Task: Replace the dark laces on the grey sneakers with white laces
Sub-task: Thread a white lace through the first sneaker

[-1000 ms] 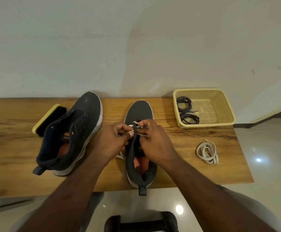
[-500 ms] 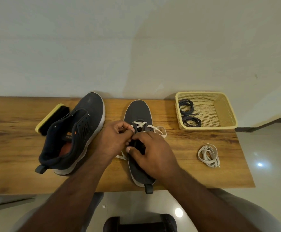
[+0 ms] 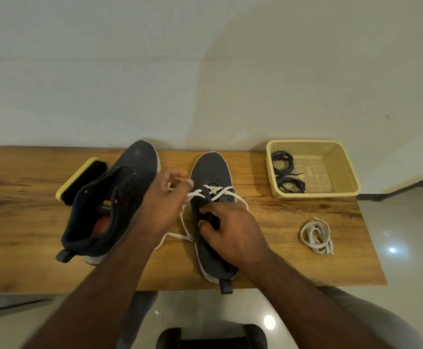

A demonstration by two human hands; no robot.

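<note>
Two grey sneakers stand on the wooden table (image 3: 281, 248). The right sneaker (image 3: 211, 170) points away from me, and a white lace (image 3: 220, 193) crosses its lower eyelets. My left hand (image 3: 166, 202) pinches one end of that lace and holds it up to the left of the shoe. My right hand (image 3: 230, 230) presses on the tongue and holds the sneaker down. The left sneaker (image 3: 120, 197) lies tilted with no lace in it. A second white lace (image 3: 316, 236) lies coiled on the table at the right.
A yellow plastic basket (image 3: 336, 167) at the back right holds two coiled dark laces (image 3: 284, 172). A shoe brush (image 3: 82, 181) with a yellow back lies left of the left sneaker. A wall rises behind the table. Glossy floor shows to the right and below.
My left hand has pulled the lace end up and to the left, away from the shoe. My right hand moved down from the eyelets onto the tongue.
</note>
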